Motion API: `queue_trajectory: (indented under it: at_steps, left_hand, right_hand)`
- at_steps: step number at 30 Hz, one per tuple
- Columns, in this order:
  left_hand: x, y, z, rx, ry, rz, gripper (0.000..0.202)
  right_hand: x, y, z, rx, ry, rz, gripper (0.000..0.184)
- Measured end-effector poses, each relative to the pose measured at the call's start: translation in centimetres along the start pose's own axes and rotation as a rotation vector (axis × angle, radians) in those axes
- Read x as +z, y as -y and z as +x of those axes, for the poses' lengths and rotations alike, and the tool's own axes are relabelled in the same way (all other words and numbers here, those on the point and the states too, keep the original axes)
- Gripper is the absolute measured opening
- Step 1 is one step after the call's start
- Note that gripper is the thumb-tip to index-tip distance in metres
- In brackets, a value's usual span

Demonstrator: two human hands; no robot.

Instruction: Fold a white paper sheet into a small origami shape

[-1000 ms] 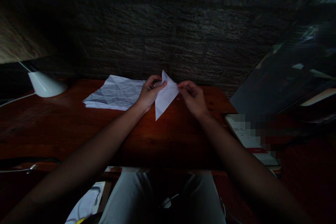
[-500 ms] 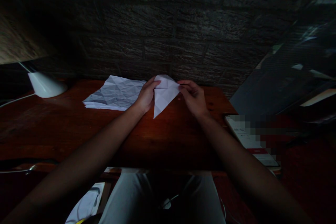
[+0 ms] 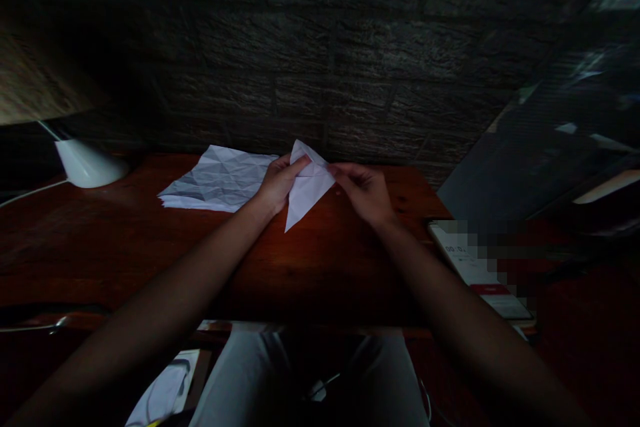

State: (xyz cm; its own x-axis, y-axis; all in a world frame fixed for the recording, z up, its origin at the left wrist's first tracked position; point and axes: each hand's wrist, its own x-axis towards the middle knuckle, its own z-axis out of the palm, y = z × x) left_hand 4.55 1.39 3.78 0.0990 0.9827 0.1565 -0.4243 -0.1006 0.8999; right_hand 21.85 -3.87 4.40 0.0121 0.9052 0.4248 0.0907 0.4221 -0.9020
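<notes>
A folded white paper piece (image 3: 304, 188), shaped like a long triangle with its tip pointing toward me, hangs just above the reddish wooden desk (image 3: 150, 240). My left hand (image 3: 278, 181) pinches its upper left edge with fingers closed. My right hand (image 3: 361, 191) grips its right corner, fingers pressed together. Both hands meet near the back of the desk, close to the dark stone wall.
A creased white sheet (image 3: 217, 177) lies flat on the desk left of my hands. A white lamp base (image 3: 89, 164) stands at the far left. A white device with red trim (image 3: 480, 272) rests at the desk's right edge. My pale trousers show below.
The folded paper has been turned and narrowed between my hands; its upper flap rose again and its tip shifted slightly left. Both hands moved a little closer together.
</notes>
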Motion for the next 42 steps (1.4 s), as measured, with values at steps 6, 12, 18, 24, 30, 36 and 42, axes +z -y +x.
queue_trajectory:
  at_steps: [6,12,18,24,30,36,42]
  left_hand:
    - [-0.2,-0.2,0.1,0.121,-0.019,0.113,0.033]
    - [-0.5,-0.2,0.0,0.049,0.083,0.122,0.037]
    - [-0.6,-0.3,-0.2,0.031,0.131,0.158,0.05]
    - [0.0,-0.6,-0.7,0.13,0.165,0.154,0.046]
    - [0.2,-0.5,-0.6,0.181,0.086,0.23,0.035]
    - [0.2,-0.4,-0.7,0.229,0.082,0.229,0.026]
    - [0.0,-0.3,-0.7,0.242,0.09,0.226,0.024]
  right_hand:
    - [-0.2,-0.3,0.1,0.048,0.066,0.025,0.04]
    - [-0.2,-0.6,0.1,0.081,0.075,0.027,0.041]
    - [-0.2,-0.9,0.2,0.105,0.068,0.022,0.041]
    - [0.0,-0.4,-0.1,0.078,0.114,0.011,0.04]
    - [0.2,-0.8,0.0,0.091,0.076,0.044,0.042]
    - [0.1,-1.2,0.3,0.146,0.027,0.069,0.039]
    - [0.0,-1.2,0.3,0.102,0.024,0.046,0.045]
